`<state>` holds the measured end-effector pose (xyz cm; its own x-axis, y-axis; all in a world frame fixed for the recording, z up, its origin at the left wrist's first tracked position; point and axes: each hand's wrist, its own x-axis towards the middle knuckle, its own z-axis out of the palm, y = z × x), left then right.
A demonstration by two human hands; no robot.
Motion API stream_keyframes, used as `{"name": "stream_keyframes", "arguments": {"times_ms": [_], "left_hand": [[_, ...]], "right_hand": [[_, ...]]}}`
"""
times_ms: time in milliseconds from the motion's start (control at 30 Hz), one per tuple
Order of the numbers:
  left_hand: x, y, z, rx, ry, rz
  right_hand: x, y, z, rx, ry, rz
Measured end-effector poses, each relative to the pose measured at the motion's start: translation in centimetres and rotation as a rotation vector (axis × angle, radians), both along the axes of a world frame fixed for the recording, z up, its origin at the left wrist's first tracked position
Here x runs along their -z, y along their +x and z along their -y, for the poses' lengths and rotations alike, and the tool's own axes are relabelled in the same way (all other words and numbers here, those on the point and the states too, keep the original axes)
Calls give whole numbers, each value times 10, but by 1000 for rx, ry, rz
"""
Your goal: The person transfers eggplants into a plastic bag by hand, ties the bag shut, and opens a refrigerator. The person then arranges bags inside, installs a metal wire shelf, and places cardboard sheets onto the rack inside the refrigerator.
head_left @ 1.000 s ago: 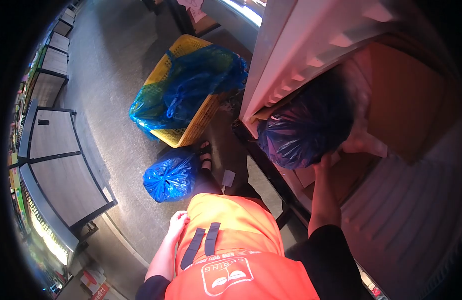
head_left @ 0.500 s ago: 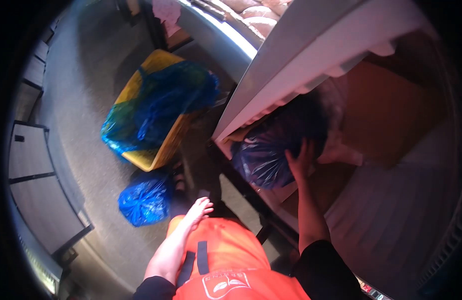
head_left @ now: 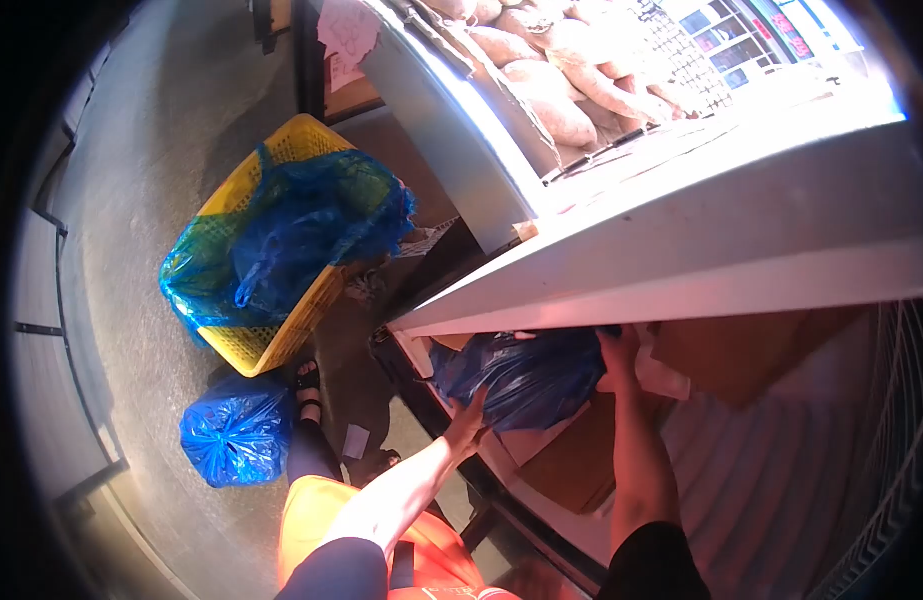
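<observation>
A dark blue plastic bag, full and crinkled, lies inside the low compartment under the white shelf. My left hand touches its near left side with the fingers apart. At the bag's right end is my right hand, its fingertips partly hidden against the plastic and under the shelf edge. Both arms reach in from below. What the bag holds cannot be made out.
On the floor at left stands a yellow crate with blue plastic bags in it. A tied blue bag sits beside my foot. The white shelf edge overhangs my hands. Cardboard lies deeper inside; root vegetables are above.
My left hand has moved from over the apron to the bag's left side. My right hand has shifted to the bag's right end. The view has turned right, showing more of the shelf top.
</observation>
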<state>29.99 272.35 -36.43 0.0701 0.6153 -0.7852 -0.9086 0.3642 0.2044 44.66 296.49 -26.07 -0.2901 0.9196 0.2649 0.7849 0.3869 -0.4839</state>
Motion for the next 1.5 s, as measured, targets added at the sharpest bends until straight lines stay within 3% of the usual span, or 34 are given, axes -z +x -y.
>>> {"name": "stream_keyframes", "arguments": {"times_ms": [67,167,233,333,433,533,567,600,767,900,1033,1100,1200,1300,1367,1500], "left_hand": [[12,9,-10,1,16,-29],[33,4,-13,20,112,-46],[32,-8,-8,78,83,-42],[38,-8,-6,71,136,-39],[10,-23,5,99,55,-27],[5,-42,25,246,-95,-182],[14,-55,39,320,-38,-278],[20,-66,60,292,-13,-322],[28,-150,197,-22,-72,-350],[-6,-212,290,-308,-385,-446],[-23,-242,348,-479,-410,-469],[-39,-244,353,-501,-417,-446],[-34,-243,353,-466,-329,-439],[-29,-241,330,-371,-310,-398],[-43,-241,305,-340,-286,-313],[-30,-253,271,-275,-123,-221]], "right_hand": [[-13,-1,-12,27,-46,-28],[25,21,-27,58,-273,-261],[-8,-14,13,1,-167,91],[-15,-24,32,-52,-256,163],[-5,-10,40,-44,-355,45],[-25,-6,65,-93,-131,33],[-29,-6,73,-102,-106,-38],[-38,-5,84,-119,-85,-111],[-51,9,157,-40,-494,-301],[-85,-12,219,-29,-750,-346],[-90,-33,251,-94,-808,-337],[-111,-51,263,-104,-870,-355],[-95,-57,276,-251,-819,-384],[-126,-81,302,-45,-976,-290],[-114,-73,313,-157,-971,-298],[-149,-70,334,-12,-961,-267]]}}
